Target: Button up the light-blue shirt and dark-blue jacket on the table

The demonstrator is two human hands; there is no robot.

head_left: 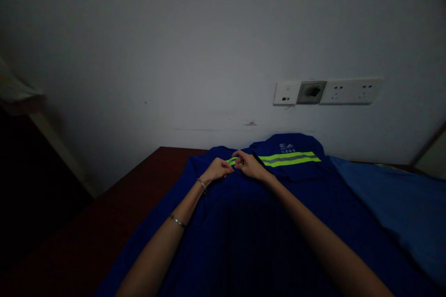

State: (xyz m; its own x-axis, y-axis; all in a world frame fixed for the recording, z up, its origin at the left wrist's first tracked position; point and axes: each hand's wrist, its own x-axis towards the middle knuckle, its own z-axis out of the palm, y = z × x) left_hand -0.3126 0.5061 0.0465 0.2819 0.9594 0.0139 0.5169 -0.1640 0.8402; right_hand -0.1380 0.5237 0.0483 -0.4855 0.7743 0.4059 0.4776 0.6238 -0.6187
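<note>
A dark blue work jacket with a yellow-green and grey reflective stripe across its chest lies spread out. My left hand is closed in a pinch on the jacket's fabric, close to the left piece of the stripe. Just to the right, nearly touching it, my right hand pinches the jacket too, with thumb and forefinger curled together. What exactly sits between the fingertips is too small and dark to make out. White printing shows above the stripe on the right.
Under the jacket is a dark red-brown tabletop that meets a pale wall. Lighter blue cloth lies to the right. A row of wall sockets is fixed above the table. The room is dim.
</note>
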